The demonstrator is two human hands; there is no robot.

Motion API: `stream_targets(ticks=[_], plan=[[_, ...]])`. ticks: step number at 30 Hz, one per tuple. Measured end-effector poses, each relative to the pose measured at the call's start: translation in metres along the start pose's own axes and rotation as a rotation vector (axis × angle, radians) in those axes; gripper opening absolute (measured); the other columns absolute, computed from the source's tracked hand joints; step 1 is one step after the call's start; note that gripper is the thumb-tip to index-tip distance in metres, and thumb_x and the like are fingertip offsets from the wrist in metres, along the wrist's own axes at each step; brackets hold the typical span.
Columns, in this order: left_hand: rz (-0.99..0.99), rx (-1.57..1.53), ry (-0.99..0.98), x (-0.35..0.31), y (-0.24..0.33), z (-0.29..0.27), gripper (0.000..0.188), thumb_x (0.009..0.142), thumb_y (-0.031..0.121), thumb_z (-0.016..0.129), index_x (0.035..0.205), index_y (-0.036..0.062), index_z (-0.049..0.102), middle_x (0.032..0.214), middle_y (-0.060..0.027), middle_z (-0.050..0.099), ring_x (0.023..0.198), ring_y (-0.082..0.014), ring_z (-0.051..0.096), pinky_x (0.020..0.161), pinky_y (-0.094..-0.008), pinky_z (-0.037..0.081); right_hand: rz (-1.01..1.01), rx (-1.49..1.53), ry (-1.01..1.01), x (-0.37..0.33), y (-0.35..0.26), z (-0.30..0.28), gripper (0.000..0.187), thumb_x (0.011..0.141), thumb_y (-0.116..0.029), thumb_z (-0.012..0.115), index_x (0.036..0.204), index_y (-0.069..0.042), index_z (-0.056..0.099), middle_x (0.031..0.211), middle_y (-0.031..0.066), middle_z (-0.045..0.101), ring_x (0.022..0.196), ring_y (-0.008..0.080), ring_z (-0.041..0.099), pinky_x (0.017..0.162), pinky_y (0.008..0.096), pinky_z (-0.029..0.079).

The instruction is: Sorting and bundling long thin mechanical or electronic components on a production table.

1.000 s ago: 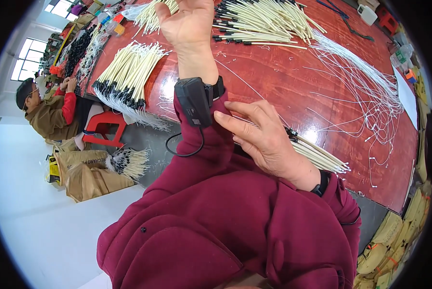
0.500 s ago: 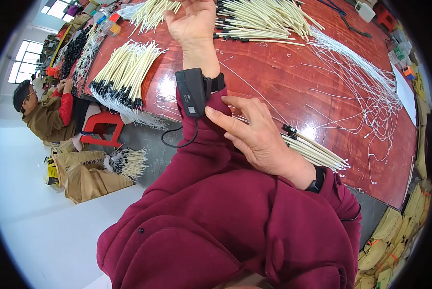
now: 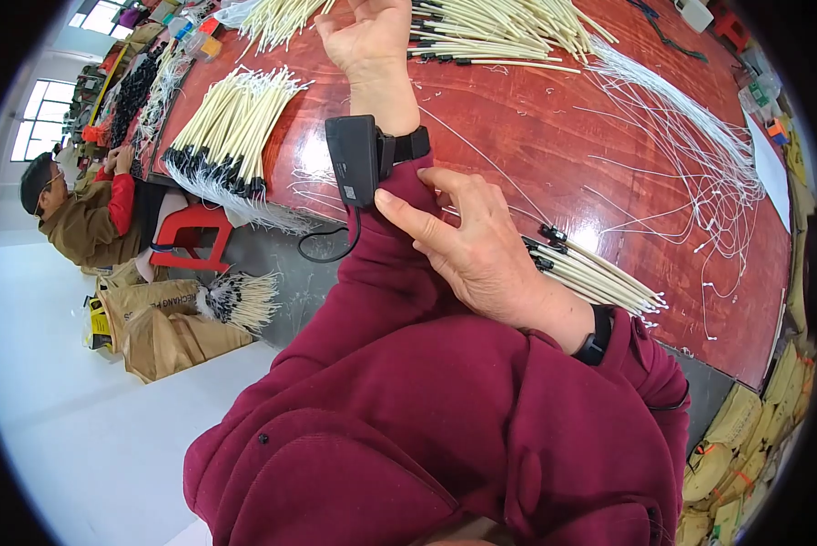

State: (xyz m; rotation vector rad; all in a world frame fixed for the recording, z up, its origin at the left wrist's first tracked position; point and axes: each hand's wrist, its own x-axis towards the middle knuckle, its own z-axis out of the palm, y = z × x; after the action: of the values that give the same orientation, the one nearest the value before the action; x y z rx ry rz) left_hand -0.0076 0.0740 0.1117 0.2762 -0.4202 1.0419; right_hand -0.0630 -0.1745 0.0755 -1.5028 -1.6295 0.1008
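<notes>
The person's left hand [image 3: 367, 41] lies palm up, uncurled, tips cut off; the right hand [image 3: 486, 238] spreads loosely against the sleeve [image 3: 395, 250], by the box [image 3: 352, 159] on the left wrist; probably light, stiff, slick; best held by its long sides.

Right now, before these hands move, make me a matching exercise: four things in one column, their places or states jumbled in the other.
Column 1
1. Left hand
2. Right hand
3. Black device
4. White strings

Column 2
A. Strapped at the left wrist
B. Loose, fanned out on the right part of the red table
C. Palm showing, fingers cut off by the picture's top edge
D. Back showing, at the left sleeve

Right pairs: 1-C, 2-D, 3-A, 4-B
</notes>
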Motion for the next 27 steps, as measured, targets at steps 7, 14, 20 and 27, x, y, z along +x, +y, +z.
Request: stream_targets(ticks=[7, 14, 20, 27], plan=[[0.061, -0.002, -0.014, 0.006, 0.005, -0.023, 0.037, 0.095, 0.038, 0.071, 0.087, 0.0014, 0.069, 0.072, -0.0007, 0.065, 0.062, -0.0153, 0.062, 0.057, -0.0339, 0.049, -0.001, -0.04, 0.001, -0.001, 0.001, 0.004, 0.064, 0.084, -0.002, 0.072, 0.143, -0.026, 0.061, 0.13, 0.0208, 0.053, 0.106, 0.0347, 0.055, 0.093, 0.0436, 0.046], [-0.028, 0.173, 0.083, 0.006, 0.011, -0.018, 0.036, 0.099, 0.036, 0.066, 0.087, 0.0023, 0.068, 0.073, -0.001, 0.063, 0.063, -0.0145, 0.058, 0.059, -0.0321, 0.047, -0.013, -0.051, 0.005, 0.002, -0.003, 0.007, 0.066, 0.083, -0.002, 0.074, 0.143, -0.026, 0.061, 0.129, 0.0201, 0.052, 0.107, 0.0336, 0.055, 0.093, 0.0431, 0.046], [-0.141, 0.31, 0.176, 0.002, 0.003, -0.012, 0.036, 0.102, 0.035, 0.063, 0.086, 0.0031, 0.066, 0.074, -0.0013, 0.061, 0.064, -0.0137, 0.056, 0.06, -0.0305, 0.046, -0.004, -0.016, 0.011, -0.002, 0.002, 0.002, 0.065, 0.082, -0.006, 0.076, 0.142, -0.024, 0.061, 0.129, 0.0192, 0.052, 0.106, 0.0335, 0.055, 0.096, 0.0435, 0.045], [-0.171, 0.448, 0.303, -0.006, 0.007, -0.002, 0.037, 0.106, 0.034, 0.058, 0.085, 0.004, 0.065, 0.076, -0.0015, 0.059, 0.066, -0.0129, 0.052, 0.061, -0.0286, 0.044, 0.044, -0.138, 0.111, -0.009, 0.016, -0.02, 0.085, 0.074, -0.022, 0.088, 0.148, -0.004, 0.05, 0.134, 0.0191, 0.053, 0.115, 0.0331, 0.055, 0.096, 0.0421, 0.048]])
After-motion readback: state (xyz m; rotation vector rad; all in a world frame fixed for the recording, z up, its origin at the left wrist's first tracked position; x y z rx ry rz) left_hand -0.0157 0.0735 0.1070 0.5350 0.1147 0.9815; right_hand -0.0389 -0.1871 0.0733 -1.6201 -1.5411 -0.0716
